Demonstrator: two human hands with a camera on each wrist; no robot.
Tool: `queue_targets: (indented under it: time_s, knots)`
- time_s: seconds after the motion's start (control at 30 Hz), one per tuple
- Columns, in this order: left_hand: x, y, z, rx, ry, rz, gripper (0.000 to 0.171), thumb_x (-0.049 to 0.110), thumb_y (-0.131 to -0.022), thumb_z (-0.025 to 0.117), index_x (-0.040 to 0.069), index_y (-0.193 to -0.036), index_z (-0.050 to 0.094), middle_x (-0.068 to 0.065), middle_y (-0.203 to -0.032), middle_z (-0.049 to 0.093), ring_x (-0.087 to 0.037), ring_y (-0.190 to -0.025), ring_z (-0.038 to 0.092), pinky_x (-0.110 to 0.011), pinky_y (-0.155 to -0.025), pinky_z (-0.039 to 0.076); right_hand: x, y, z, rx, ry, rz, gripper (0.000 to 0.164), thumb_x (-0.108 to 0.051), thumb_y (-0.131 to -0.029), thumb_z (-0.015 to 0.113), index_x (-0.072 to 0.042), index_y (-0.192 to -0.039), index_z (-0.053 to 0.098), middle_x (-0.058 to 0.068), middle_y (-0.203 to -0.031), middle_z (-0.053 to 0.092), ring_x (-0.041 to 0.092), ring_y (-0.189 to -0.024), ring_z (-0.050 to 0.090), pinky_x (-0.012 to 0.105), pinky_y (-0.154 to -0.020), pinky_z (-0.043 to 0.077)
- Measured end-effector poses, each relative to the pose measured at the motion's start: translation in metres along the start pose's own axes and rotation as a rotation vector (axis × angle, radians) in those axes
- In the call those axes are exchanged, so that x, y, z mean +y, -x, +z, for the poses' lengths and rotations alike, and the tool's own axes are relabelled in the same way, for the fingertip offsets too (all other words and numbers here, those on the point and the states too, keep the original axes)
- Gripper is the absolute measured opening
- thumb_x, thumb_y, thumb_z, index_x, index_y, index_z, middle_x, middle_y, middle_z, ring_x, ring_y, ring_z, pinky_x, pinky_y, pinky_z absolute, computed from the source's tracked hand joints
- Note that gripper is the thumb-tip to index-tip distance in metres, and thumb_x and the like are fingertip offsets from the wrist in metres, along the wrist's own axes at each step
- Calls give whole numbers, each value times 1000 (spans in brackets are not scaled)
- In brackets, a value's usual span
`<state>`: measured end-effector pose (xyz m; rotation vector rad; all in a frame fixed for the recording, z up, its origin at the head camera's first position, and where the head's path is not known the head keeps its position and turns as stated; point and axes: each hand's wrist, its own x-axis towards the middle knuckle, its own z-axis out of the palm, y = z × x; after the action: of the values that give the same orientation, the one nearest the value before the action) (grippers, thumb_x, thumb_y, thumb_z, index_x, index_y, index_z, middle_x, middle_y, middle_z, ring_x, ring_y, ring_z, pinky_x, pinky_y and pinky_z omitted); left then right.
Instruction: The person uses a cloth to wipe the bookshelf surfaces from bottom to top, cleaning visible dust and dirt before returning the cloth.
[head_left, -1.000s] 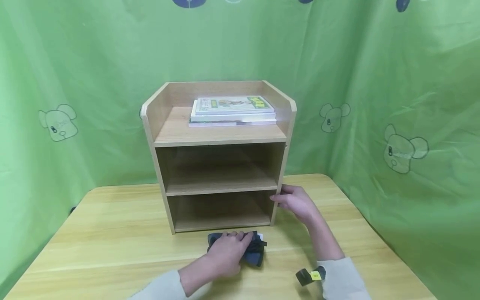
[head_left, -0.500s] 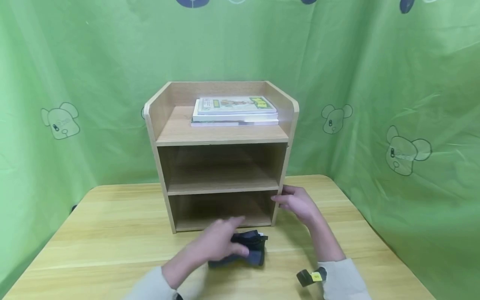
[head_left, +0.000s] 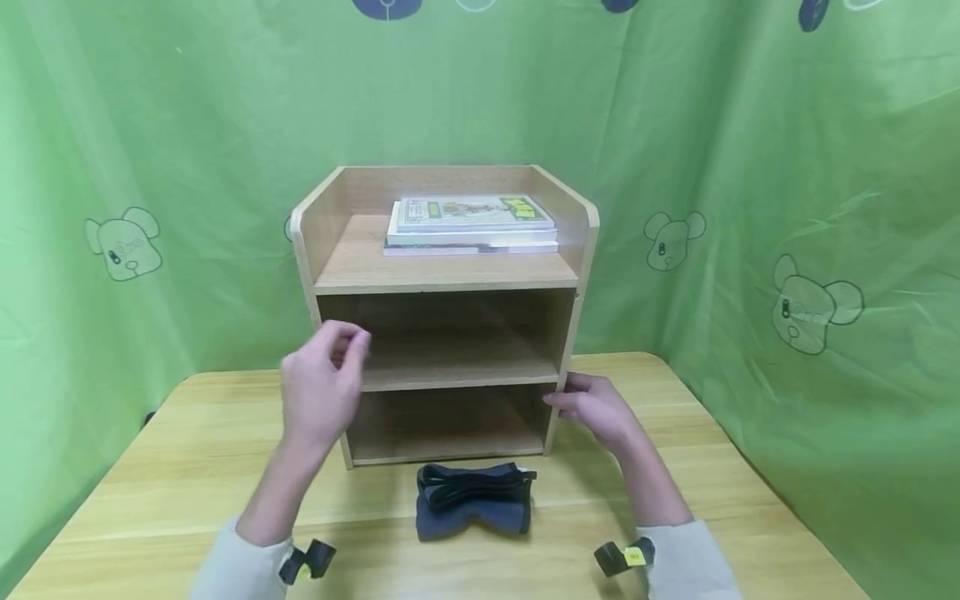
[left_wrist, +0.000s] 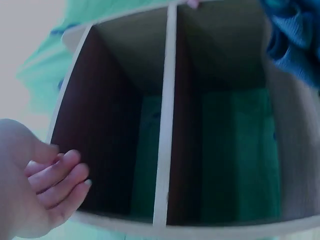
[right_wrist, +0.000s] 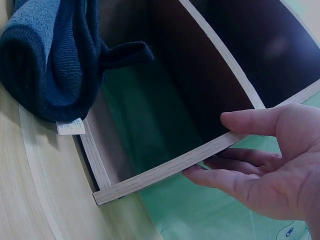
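Observation:
A wooden shelf unit [head_left: 450, 387] with two compartments and a top tray stands on the table. My right hand [head_left: 596, 410] grips the front edge of its right side panel, thumb [right_wrist: 247, 122] on the inner side and fingers [right_wrist: 220, 181] outside. My left hand [head_left: 322, 387] is raised before the left side panel, fingers loosely curled, nothing held; in the left wrist view its fingers [left_wrist: 62, 180] overlap one compartment's opening. On the table before the unit lies a folded dark blue cloth [head_left: 474, 512] with black bands over it and a white label [right_wrist: 71, 127].
Several books [head_left: 471, 225] lie stacked in the unit's top tray. The pale wooden table [head_left: 187, 475] extends to both sides. A green curtain [head_left: 225, 108] with mouse drawings hangs behind and at the sides.
My left hand has let go of the folded cloth and moved up and left to the unit's left side. The cloth stays on the table. My right hand keeps its grip.

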<state>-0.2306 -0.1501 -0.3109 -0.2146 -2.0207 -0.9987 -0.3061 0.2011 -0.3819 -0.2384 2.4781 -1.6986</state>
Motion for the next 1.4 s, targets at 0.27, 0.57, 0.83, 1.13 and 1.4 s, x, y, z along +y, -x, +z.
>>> queue_targets:
  time_s: [0.27,0.57,0.83,1.13,1.4]
  knots:
    - [-25,-2,-14,-35,38,-354,59,18,-96,66,6,-147,37,-22,-127,56,-37,-112,56,-48,-92,47,0,0,2,-7,-19,0,69,-14,-92,68,13,-148,38,33,-148,46,46,-134,52,52,-113,42]
    - [-54,0,-21,-471,267,-593,72,15,-104,47,6,-162,5,-31,-154,39,-43,-134,52,-58,-118,34,2,-1,5,-11,-10,7,70,-14,-91,69,12,-149,38,33,-148,47,45,-133,52,52,-113,42]
    - [-68,12,-18,-564,251,-598,53,22,-106,45,-2,-153,35,-26,-158,38,-42,-148,33,-59,-120,26,2,-2,4,-3,-9,10,68,-14,-92,69,13,-147,40,32,-146,49,45,-132,54,52,-112,43]
    - [-74,17,-9,-558,238,-612,43,25,-107,44,-7,-136,50,-29,-144,50,-41,-134,48,-59,-114,36,2,0,0,-6,1,24,69,-16,-93,68,12,-149,38,32,-148,48,46,-133,53,55,-114,38]
    - [-73,14,-8,-550,164,-607,29,28,-107,45,5,-90,46,-1,-73,36,-14,-60,33,-29,-53,35,-1,-2,-1,-11,16,5,69,-16,-93,68,11,-149,39,32,-148,48,45,-133,53,53,-113,42]
